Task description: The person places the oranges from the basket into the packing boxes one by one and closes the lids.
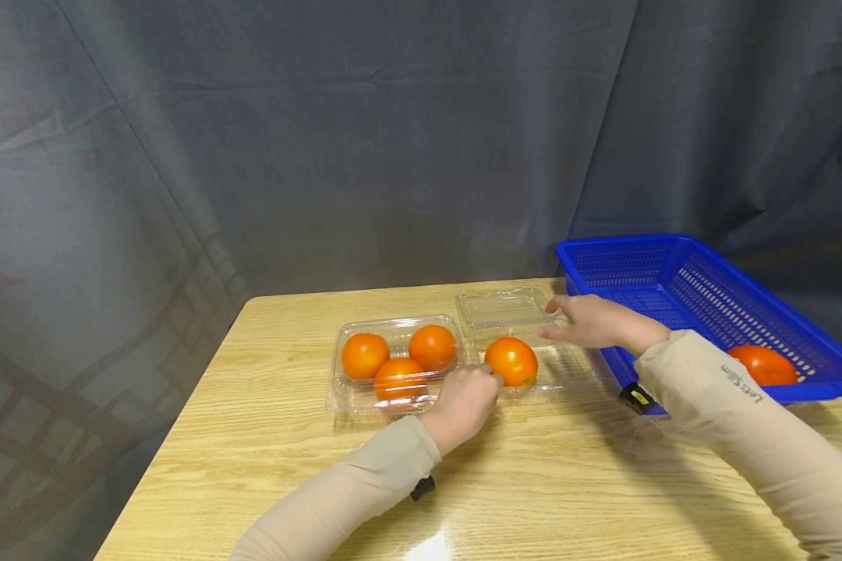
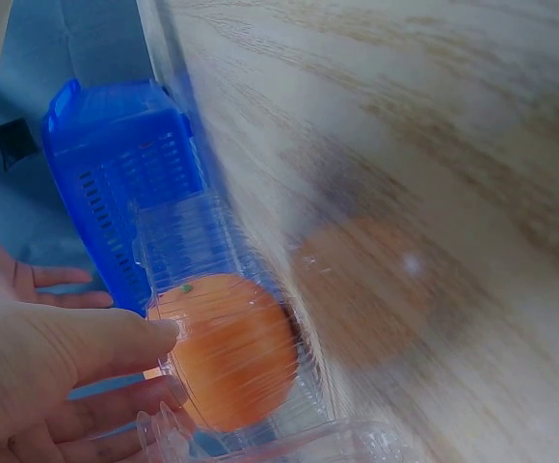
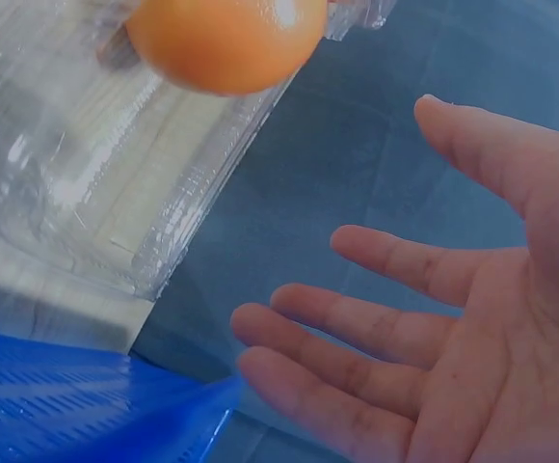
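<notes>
My left hand [image 1: 463, 401] pinches the near-left edge of an open clear plastic container [image 1: 554, 366] between thumb and fingers. In that container sits one round, smooth orange fruit [image 1: 511, 361] with a small green stem spot, close beside my left fingertips. Its lid [image 1: 501, 308] lies folded back on the far side. Over the container's right side, my right hand [image 1: 589, 321] hovers with fingers spread; the right wrist view shows nothing in its palm [image 3: 511, 376]. To the left, a second clear container [image 1: 351, 397] holds three similar fruits [image 1: 365, 356].
A blue perforated basket [image 1: 681, 241] stands at the right of the wooden table [image 1: 267, 467], with an orange-red fruit [image 1: 765, 365] inside it. A dark grey curtain [image 1: 393, 156] hangs behind the table's far edge.
</notes>
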The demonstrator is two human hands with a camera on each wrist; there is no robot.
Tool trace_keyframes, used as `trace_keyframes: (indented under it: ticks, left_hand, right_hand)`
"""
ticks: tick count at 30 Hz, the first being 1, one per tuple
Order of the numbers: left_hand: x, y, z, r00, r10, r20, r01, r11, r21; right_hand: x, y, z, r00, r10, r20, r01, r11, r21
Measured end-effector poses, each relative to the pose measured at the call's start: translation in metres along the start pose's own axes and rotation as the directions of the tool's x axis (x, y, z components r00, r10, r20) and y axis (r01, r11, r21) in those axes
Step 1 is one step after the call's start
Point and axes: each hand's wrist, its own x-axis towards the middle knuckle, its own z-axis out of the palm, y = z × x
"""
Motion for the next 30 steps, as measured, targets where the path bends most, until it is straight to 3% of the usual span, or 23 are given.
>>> trace_keyframes:
  ticks: [24, 30]
  left_hand:
    - [0.0, -0.001, 0.002, 1.0, 0.0, 0.013, 0.0, 1.0, -0.004]
    - [0.001, 0.0, 0.003, 1.0, 0.004, 0.017, -0.004, 1.0, -0.003]
  right_hand:
    - [-0.005, 0.021, -0.016, 0.997, 0.058, -0.041, -0.06, 0.997, -0.051]
    - [-0.007, 0.03, -0.019, 0.994, 0.104, -0.045, -0.107, 0.992, -0.061]
